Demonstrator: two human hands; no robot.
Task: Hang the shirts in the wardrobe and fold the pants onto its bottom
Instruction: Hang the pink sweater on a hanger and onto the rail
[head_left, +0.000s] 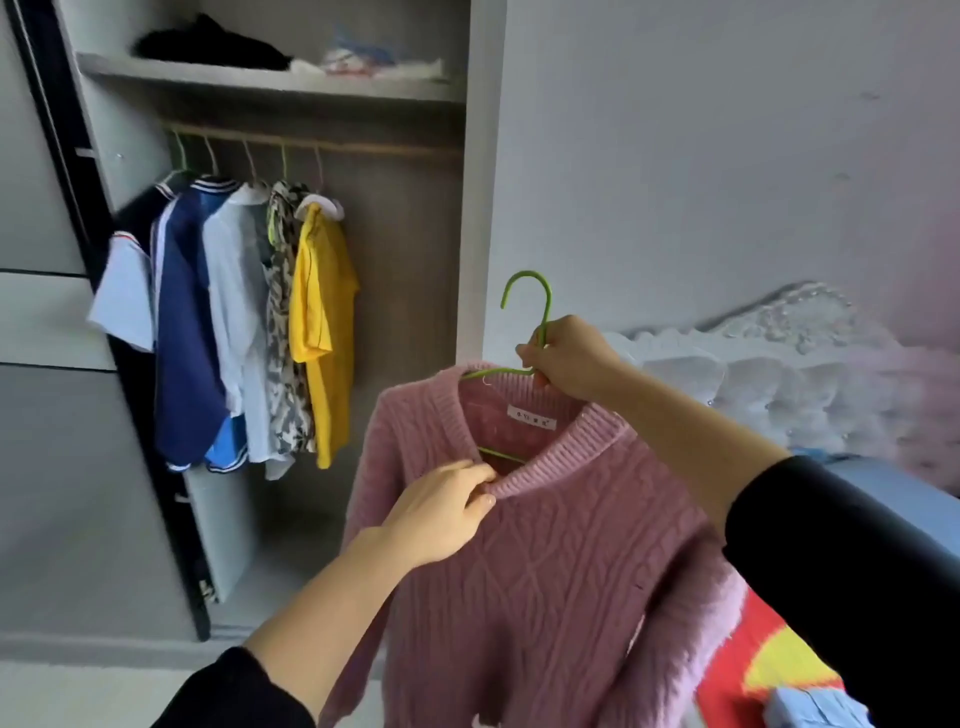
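Aloft, cable-knit pink sweater (561, 561), left grip (441, 506) pinching collar (571, 447), right grip (569, 358) clasping green hanger (530, 291).

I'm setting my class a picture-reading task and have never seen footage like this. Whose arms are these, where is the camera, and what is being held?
There is no machine here. A person wears one wide-angle camera on the head, so you look forward and down along their own arms. The right hand grips the thin green hanger just below its hook. The pink cable-knit sweater is already on that hanger, and the left hand pinches its collar. To the left stands the open grey wardrobe. Several garments hang on its wooden rail, the rightmost a yellow shirt; the rail is bare to the right of it. A black garment lies on the shelf above.
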